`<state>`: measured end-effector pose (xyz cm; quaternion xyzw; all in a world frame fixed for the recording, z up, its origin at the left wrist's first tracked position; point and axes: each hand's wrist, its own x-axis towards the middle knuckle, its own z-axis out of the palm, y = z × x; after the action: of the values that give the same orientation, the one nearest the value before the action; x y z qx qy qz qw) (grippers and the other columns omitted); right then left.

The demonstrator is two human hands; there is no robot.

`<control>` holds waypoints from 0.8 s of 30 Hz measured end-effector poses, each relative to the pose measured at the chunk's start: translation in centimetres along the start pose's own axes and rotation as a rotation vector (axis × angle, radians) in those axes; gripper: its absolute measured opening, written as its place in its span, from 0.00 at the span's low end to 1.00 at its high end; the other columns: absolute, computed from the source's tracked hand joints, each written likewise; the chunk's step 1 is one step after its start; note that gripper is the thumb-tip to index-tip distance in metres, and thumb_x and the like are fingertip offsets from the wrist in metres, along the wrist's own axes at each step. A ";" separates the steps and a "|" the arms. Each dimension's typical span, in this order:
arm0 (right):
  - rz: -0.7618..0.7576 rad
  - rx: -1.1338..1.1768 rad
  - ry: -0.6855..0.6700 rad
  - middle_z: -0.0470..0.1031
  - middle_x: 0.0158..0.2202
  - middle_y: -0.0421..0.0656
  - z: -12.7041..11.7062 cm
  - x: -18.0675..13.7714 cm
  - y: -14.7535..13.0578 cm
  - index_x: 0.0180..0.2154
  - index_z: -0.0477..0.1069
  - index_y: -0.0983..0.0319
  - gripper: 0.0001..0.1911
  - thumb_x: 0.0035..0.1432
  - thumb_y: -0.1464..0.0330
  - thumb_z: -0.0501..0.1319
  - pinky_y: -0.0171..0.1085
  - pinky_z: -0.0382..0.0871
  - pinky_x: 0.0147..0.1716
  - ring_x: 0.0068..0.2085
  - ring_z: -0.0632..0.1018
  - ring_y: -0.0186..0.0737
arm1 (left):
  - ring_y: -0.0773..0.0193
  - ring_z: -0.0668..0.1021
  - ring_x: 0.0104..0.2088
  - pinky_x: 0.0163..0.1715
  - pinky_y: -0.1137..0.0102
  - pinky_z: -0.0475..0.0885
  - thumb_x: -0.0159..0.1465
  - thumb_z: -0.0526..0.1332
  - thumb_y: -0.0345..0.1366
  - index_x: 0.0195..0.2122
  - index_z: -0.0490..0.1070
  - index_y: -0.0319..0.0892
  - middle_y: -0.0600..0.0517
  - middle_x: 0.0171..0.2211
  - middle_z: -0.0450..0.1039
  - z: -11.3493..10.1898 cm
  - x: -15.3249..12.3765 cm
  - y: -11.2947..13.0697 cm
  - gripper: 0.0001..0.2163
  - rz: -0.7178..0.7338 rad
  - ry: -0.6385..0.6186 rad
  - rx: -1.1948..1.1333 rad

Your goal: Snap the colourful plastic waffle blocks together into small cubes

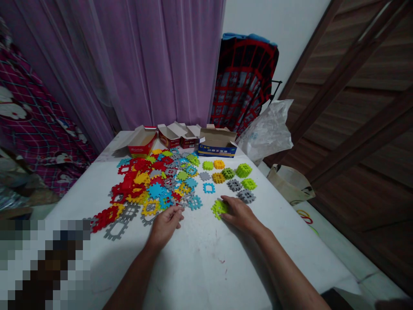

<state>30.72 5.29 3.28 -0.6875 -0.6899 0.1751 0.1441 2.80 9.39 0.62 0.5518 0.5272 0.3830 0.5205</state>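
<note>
My right hand (241, 214) has its thumb and fingers around the edge of a lime-green notched building tile (219, 209) on the white table. My left hand (165, 227) is curled closed at the near edge of a heap of tiles; whatever its fingertips may hold is hidden. Close to it lie a yellow window-frame tile (151, 207) and a light-blue window tile (195, 202). Beyond my right hand are grey stacked tiles (246, 196), with yellow stacked tiles (218, 178) and green stacked tiles (243, 170) farther back. A blue open-frame tile (209, 188) lies apart from the heap.
Several open cardboard boxes stand along the table's far edge, among them a blue box (217, 150) and a red box (141, 150). Past the right edge are a clear plastic bag (267, 129) and a beige bag (290, 185). Purple curtains (155, 60) hang behind.
</note>
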 end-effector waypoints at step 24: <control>0.349 -0.097 0.291 0.74 0.49 0.49 2.4 -2.0 -2.6 0.57 0.65 0.61 0.31 0.57 0.52 0.60 0.40 0.69 0.44 0.49 0.77 0.47 | 0.66 0.74 0.21 0.21 0.71 0.68 0.49 0.62 0.58 0.32 0.77 0.42 0.51 0.25 0.76 0.1 -0.2 0.5 0.23 -0.002 -0.001 0.001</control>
<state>27.34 3.22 2.38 -0.8205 -0.5401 0.0633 0.1763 2.99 9.25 1.12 0.5516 0.5277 0.3820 0.5210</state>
